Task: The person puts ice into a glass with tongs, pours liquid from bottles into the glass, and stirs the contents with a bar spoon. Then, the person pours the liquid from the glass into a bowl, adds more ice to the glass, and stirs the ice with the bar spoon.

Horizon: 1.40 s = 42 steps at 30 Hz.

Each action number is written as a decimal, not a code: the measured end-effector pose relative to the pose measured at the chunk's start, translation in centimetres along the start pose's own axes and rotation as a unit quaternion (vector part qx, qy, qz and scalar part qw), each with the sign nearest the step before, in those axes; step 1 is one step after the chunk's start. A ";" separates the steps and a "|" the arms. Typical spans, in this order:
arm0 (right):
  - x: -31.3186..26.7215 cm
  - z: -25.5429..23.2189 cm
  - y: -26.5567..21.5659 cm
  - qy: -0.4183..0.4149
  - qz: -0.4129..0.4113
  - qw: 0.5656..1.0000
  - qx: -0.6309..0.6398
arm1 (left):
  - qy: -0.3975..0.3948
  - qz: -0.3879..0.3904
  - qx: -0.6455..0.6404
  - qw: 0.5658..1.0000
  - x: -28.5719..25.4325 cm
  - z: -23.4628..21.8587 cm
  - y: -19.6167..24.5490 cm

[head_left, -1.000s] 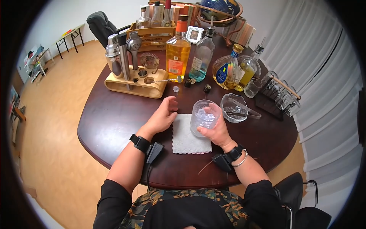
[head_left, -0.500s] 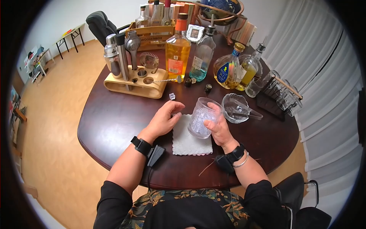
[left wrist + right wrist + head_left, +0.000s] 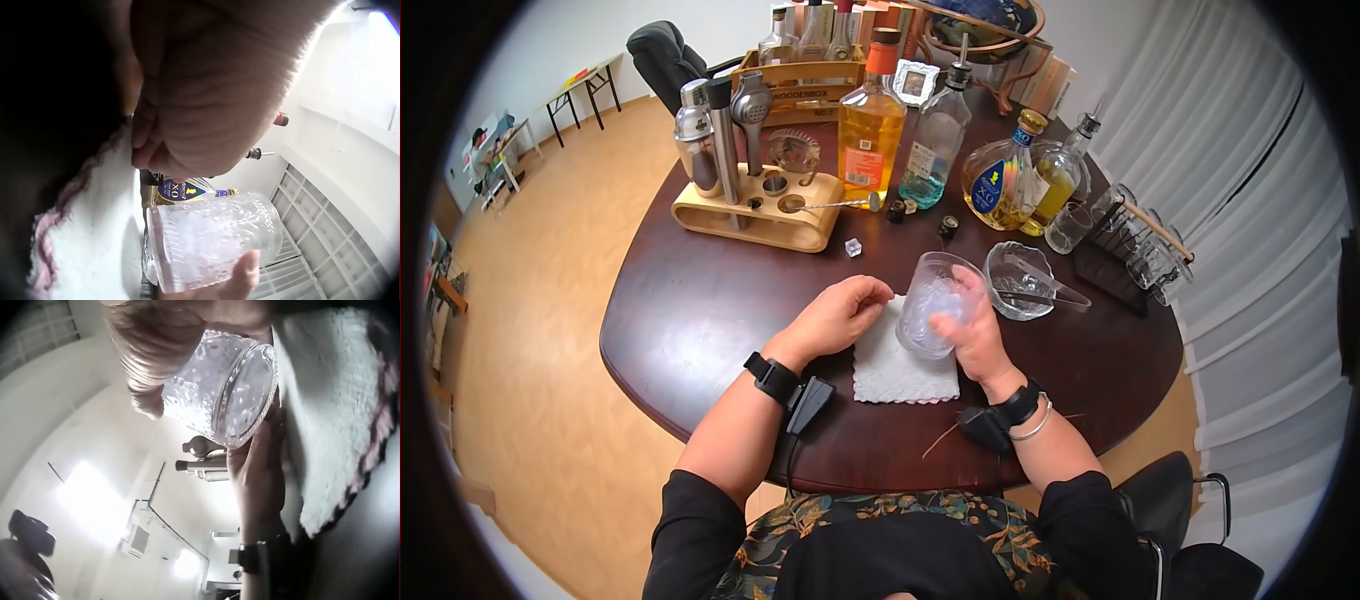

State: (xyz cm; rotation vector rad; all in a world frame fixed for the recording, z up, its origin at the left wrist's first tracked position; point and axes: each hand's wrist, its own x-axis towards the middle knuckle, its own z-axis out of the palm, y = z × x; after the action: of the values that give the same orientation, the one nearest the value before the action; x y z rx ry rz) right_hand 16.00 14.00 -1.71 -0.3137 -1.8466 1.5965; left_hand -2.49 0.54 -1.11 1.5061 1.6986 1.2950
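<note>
A clear patterned glass (image 3: 927, 318) with ice in it is gripped by the right hand (image 3: 977, 335), thumb in front; it leans, held over a white cloth (image 3: 905, 375). In the right wrist view the base of the glass (image 3: 247, 394) faces the camera, clear of the cloth (image 3: 331, 406). Just left of the glass, the left hand (image 3: 835, 320) has its fingers loosely bent at the cloth's upper left edge, with nothing visible in them; whether they touch the cloth cannot be told. A lone ice cube (image 3: 853, 247) lies on the table beyond that hand.
Behind the hands stand an orange-liquid bottle (image 3: 868, 140), a pourer bottle (image 3: 933, 150) and an XO bottle (image 3: 998, 190). A wooden bar-tool stand (image 3: 800, 235) is at left. On the right are a glass bowl with tongs (image 3: 1018, 285) and a glass rack (image 3: 1110, 270).
The right hand has tipped the glass to a different lean. The left hand has come lower and closer to the glass. The loose ice cube lies a little nearer the person.
</note>
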 end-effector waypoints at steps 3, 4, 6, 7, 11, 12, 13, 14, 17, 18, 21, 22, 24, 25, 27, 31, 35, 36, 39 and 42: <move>0.0 0.6 -1.5 -0.009 0.047 0.994 0.098 | 0.000 0.000 0.003 1.000 -0.1 -0.1 0.0; -0.1 0.8 -1.6 -0.021 -0.031 0.999 -0.036 | 0.003 0.004 0.001 1.000 0.0 0.0 -0.3; -0.2 0.8 -1.0 -0.027 -0.098 0.981 -0.167 | 0.006 0.014 -0.003 1.000 0.2 0.2 -1.1; -0.3 0.7 -0.9 -0.024 -0.051 0.993 -0.101 | 0.006 0.014 -0.002 1.000 0.2 0.2 -0.9; -0.8 0.9 -1.7 -0.065 -0.011 0.998 -0.011 | 0.019 0.019 0.022 0.999 0.2 -0.1 -0.2; -0.9 1.2 -1.9 -0.086 -0.040 0.995 -0.033 | 0.023 0.022 0.033 0.999 0.2 -0.1 -0.1; -0.8 1.4 -1.7 -0.072 -0.055 0.994 -0.056 | 0.022 0.016 0.018 0.999 0.2 0.0 -0.3; -0.3 1.6 -1.3 -0.057 -0.072 0.993 -0.078 | 0.021 0.011 0.003 1.000 0.3 -0.1 -0.6; 0.6 1.4 -0.5 0.001 -0.079 0.994 -0.077 | 0.010 -0.001 -0.028 1.000 0.3 0.1 -1.3; 0.5 0.8 -0.3 0.008 -0.069 0.995 -0.065 | 0.007 -0.003 -0.037 0.999 0.4 0.0 -1.4; -0.9 1.2 -1.5 -0.024 -0.038 0.998 -0.035 | 0.013 0.003 -0.031 0.999 0.6 0.2 -1.9; -1.0 1.6 -1.4 -0.041 -0.062 0.995 -0.060 | 0.008 0.000 -0.033 0.999 0.6 0.2 -1.8; -0.6 2.4 -1.7 -0.035 -0.090 0.990 -0.107 | -0.004 -0.008 -0.032 0.999 0.4 0.0 -1.3; 0.2 2.4 -1.5 -0.010 -0.080 0.993 -0.083 | -0.007 -0.014 -0.041 0.999 0.4 0.0 -1.4; 1.3 2.2 -1.5 0.016 -0.090 0.989 -0.116 | -0.008 -0.024 -0.059 0.998 0.4 -0.3 -1.6; -1.0 2.5 -3.1 -0.085 -0.089 0.986 -0.112 | -0.008 -0.021 0.020 1.000 0.1 -0.5 0.3; 1.2 2.9 -1.8 0.001 -0.114 0.981 -0.156 | 0.004 0.010 0.006 1.000 0.4 -0.1 -1.2; 1.6 2.9 -2.0 0.040 -0.098 0.988 -0.112 | -0.007 -0.008 0.003 1.000 0.3 -0.2 -1.1; -0.4 1.9 -2.4 0.000 -0.041 0.997 -0.062 | -0.020 -0.024 -0.003 1.000 0.2 -0.5 -0.8; -1.5 2.8 -2.8 -0.060 -0.084 0.990 -0.101 | -0.021 -0.018 0.014 1.000 0.4 -0.4 -0.6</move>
State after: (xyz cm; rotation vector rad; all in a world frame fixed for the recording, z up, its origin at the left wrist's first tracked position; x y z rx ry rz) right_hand 16.07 10.27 0.36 -0.1483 -2.0739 1.3433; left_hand -3.22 0.84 -1.43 1.4996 1.7163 1.2183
